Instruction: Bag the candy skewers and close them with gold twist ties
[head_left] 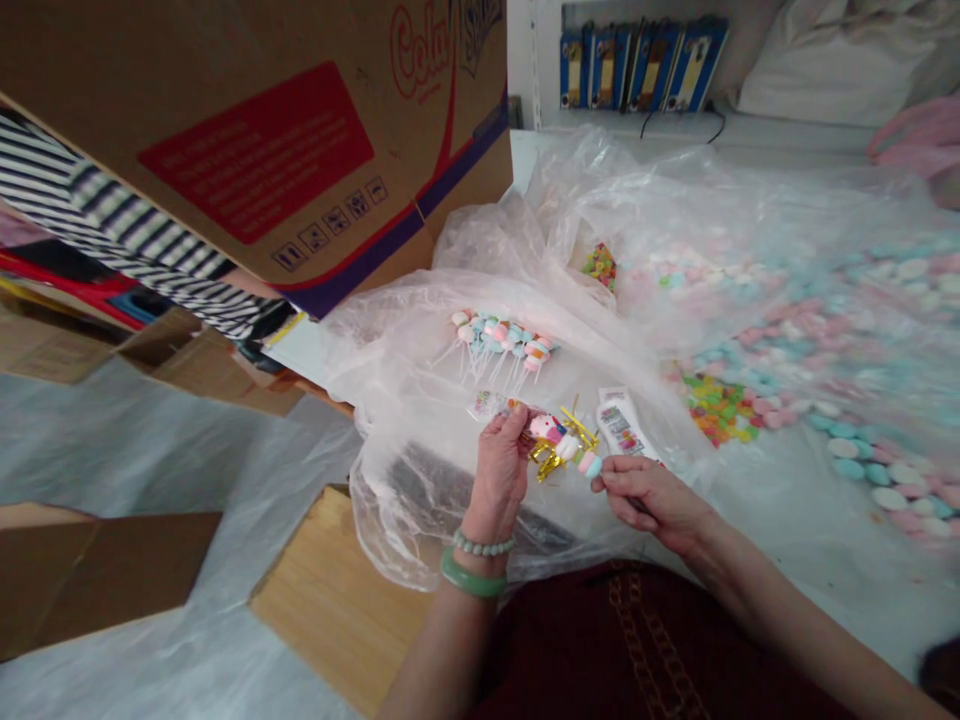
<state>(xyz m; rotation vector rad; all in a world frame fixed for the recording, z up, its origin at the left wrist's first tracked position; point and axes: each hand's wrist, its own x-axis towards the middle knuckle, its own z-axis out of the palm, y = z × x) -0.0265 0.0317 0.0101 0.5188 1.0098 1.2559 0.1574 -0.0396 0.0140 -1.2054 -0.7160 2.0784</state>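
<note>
At the far left, a large cardboard carton (247, 130) tilts over the scene, and beyond it a co-worker's black-and-white striped sleeve (127, 230) reaches in. Below that lies a wooden board (337, 600), partly under a crumpled clear plastic sheet (397, 400) that spreads across the table.

Our left hand (499, 475), wearing a beaded bracelet (484, 545) and a green bangle (472, 572), is curled closed around the pink end of a candy skewer (566, 445). A small printed packet (487, 405) sits just above its fingertips. The skewer lies nearly level between our hands over the plastic, its long axis running from the pink character piece at upper left down to a pale blue tip at lower right, with gold foil strands (555, 455) bunched along it. Our right hand (652, 500) comes in from the right, thumb and forefinger pinched narrowly at that blue tip.

Above the hands, a row of finished candy sticks (499, 345) lies on the plastic, sticks pointing down. To the right are a white printed packet (621, 425), a heap of small multicoloured candies (720, 410), and many pastel round candies (862, 470) spread under the plastic.
</note>
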